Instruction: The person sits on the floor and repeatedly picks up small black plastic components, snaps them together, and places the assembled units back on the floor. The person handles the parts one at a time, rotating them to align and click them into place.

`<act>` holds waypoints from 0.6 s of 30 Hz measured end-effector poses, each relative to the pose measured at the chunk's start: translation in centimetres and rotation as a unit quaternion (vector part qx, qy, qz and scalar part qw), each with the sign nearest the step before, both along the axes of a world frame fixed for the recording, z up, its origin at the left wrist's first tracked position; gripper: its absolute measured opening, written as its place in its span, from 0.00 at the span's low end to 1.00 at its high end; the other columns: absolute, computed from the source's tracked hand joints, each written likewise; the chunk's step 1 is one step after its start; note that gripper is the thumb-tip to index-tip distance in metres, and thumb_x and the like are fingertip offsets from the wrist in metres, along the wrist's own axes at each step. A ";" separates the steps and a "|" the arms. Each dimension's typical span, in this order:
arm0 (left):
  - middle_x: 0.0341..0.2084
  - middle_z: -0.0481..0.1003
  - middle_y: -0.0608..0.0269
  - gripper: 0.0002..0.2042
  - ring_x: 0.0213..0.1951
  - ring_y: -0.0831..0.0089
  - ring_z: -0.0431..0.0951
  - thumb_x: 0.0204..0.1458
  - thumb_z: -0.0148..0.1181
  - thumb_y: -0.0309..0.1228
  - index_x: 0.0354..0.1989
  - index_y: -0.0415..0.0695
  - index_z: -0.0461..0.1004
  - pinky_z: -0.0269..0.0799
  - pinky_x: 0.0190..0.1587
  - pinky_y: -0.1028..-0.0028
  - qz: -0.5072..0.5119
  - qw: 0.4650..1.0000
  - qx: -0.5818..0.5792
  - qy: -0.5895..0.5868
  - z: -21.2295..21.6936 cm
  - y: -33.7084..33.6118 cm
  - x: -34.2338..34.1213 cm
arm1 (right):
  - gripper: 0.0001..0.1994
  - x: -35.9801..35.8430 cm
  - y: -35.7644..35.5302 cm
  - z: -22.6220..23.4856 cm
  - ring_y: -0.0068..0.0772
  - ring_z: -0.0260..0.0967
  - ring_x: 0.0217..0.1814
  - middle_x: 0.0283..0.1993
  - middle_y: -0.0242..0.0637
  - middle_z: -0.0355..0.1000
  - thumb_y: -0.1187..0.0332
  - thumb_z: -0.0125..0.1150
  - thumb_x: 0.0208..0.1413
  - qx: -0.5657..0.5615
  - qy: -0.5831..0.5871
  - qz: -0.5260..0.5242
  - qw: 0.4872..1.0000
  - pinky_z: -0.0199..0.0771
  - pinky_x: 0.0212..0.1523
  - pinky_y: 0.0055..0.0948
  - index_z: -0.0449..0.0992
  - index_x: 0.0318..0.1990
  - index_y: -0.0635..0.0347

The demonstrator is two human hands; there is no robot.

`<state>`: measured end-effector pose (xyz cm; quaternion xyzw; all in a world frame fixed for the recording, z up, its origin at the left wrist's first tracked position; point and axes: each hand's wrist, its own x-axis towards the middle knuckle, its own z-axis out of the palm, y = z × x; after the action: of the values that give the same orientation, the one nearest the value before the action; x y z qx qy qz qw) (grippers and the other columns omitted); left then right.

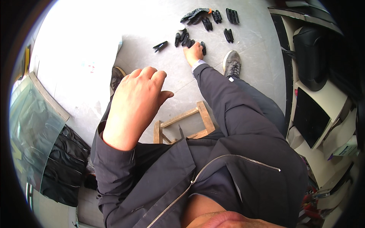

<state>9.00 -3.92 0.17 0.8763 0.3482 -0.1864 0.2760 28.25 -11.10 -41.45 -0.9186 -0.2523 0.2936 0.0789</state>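
My right hand [194, 54] reaches down to the floor ahead, fingers bent and closed at a small black ribbed piece [190, 43]; the fingertips are partly hidden. Just right of it lies another dark oblong piece [203, 48]. Close to the camera, my left hand [137, 95] is raised with its back up. Its fingers curl loosely downward, the thumb stands apart, and nothing shows in it. More black pieces lie beyond the right hand, among them a single one [160, 46] to the left and a group [232, 16] at the far right.
A grey patterned glove-like item [195, 16] with an orange tip lies at the back. My shoes [232, 64] flank the pieces. Beneath me stands a wooden stool frame [205, 117]. A glass panel [36, 117] is at left; a black chair-like seat [310, 57] and cabinet stand at right.
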 end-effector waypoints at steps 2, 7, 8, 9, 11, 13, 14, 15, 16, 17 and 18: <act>0.47 0.81 0.55 0.21 0.52 0.55 0.81 0.56 0.74 0.38 0.54 0.41 0.80 0.78 0.55 0.60 0.001 1.000 -0.001 -0.001 0.1 0.0 0.1 | 0.28 -0.1 0.1 0.1 0.56 0.80 0.58 0.57 0.54 0.76 0.55 0.75 0.54 -0.003 -0.005 -0.010 1.000 0.83 0.59 0.50 0.74 0.55 0.63; 0.47 0.81 0.55 0.21 0.52 0.55 0.81 0.56 0.74 0.38 0.54 0.41 0.80 0.78 0.55 0.60 0.006 1.000 -0.010 0.001 0.0 -0.1 0.3 | 0.27 0.6 0.9 0.5 0.55 0.80 0.59 0.57 0.52 0.76 0.55 0.75 0.54 -0.026 0.017 -0.005 0.999 0.82 0.59 0.48 0.76 0.55 0.62; 0.47 0.81 0.55 0.21 0.52 0.55 0.81 0.56 0.74 0.38 0.54 0.41 0.80 0.78 0.55 0.60 0.002 1.000 -0.004 0.001 0.0 -0.1 0.3 | 0.27 0.6 1.0 0.6 0.55 0.79 0.59 0.57 0.52 0.77 0.55 0.75 0.54 -0.034 0.025 -0.009 0.999 0.82 0.59 0.48 0.76 0.55 0.62; 0.47 0.81 0.55 0.21 0.52 0.55 0.81 0.56 0.74 0.38 0.54 0.41 0.80 0.78 0.55 0.60 0.002 1.000 -0.002 -0.001 -0.1 -0.1 0.4 | 0.27 0.6 0.9 0.7 0.54 0.79 0.59 0.57 0.51 0.77 0.55 0.75 0.54 -0.029 0.025 -0.003 0.999 0.82 0.60 0.48 0.76 0.55 0.62; 0.47 0.81 0.55 0.21 0.52 0.55 0.81 0.55 0.74 0.38 0.54 0.41 0.80 0.77 0.55 0.60 0.002 1.000 -0.001 -0.007 -0.2 -0.1 0.6 | 0.27 0.3 0.7 1.0 0.54 0.79 0.60 0.57 0.51 0.77 0.55 0.76 0.54 -0.025 0.025 0.007 0.999 0.81 0.61 0.47 0.76 0.55 0.62; 0.46 0.81 0.55 0.21 0.52 0.55 0.81 0.55 0.74 0.38 0.54 0.41 0.80 0.77 0.55 0.60 0.001 1.000 -0.002 -0.014 -0.3 0.0 0.8 | 0.25 0.1 0.4 1.3 0.54 0.78 0.61 0.57 0.51 0.76 0.56 0.76 0.53 0.004 0.019 0.017 1.000 0.80 0.61 0.48 0.76 0.53 0.61; 0.47 0.81 0.55 0.21 0.52 0.54 0.81 0.55 0.74 0.37 0.54 0.41 0.80 0.77 0.55 0.60 0.001 1.000 -0.004 -0.012 -0.4 0.0 1.0 | 0.25 0.0 0.2 1.6 0.55 0.78 0.60 0.56 0.51 0.76 0.56 0.76 0.53 0.019 0.019 0.023 0.999 0.80 0.60 0.49 0.76 0.52 0.61; 0.47 0.81 0.55 0.21 0.52 0.54 0.81 0.55 0.74 0.37 0.54 0.41 0.80 0.77 0.56 0.60 0.000 1.000 -0.008 -0.011 -0.5 0.0 1.1 | 0.24 0.0 0.0 1.9 0.55 0.78 0.60 0.56 0.51 0.76 0.57 0.76 0.53 0.030 0.020 0.026 0.999 0.80 0.60 0.50 0.76 0.52 0.61; 0.47 0.81 0.55 0.21 0.52 0.54 0.81 0.55 0.74 0.37 0.54 0.41 0.80 0.77 0.56 0.60 0.000 1.000 -0.011 -0.009 -0.5 0.0 1.2 | 0.24 0.2 -0.1 2.2 0.61 0.78 0.57 0.54 0.56 0.77 0.57 0.73 0.53 0.062 0.006 0.036 0.997 0.80 0.58 0.53 0.76 0.51 0.64; 0.47 0.81 0.55 0.21 0.52 0.54 0.81 0.55 0.74 0.37 0.54 0.41 0.80 0.77 0.56 0.60 -0.002 1.000 -0.010 -0.007 -0.6 0.0 1.3 | 0.24 0.7 0.1 2.5 0.62 0.77 0.57 0.53 0.56 0.76 0.57 0.73 0.53 0.088 -0.008 0.045 0.995 0.80 0.57 0.54 0.76 0.51 0.64; 0.47 0.81 0.54 0.21 0.52 0.54 0.81 0.56 0.74 0.37 0.54 0.41 0.80 0.77 0.56 0.60 -0.003 1.000 -0.010 -0.005 -0.6 0.0 1.4 | 0.23 1.5 0.5 2.7 0.62 0.77 0.56 0.53 0.56 0.76 0.57 0.73 0.53 0.104 -0.019 0.053 0.993 0.80 0.57 0.54 0.75 0.50 0.63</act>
<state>10.39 -3.93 -0.47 0.8755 0.3423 -0.1866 0.2855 29.73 -10.65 -38.73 -0.8961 -0.3313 0.2524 0.1535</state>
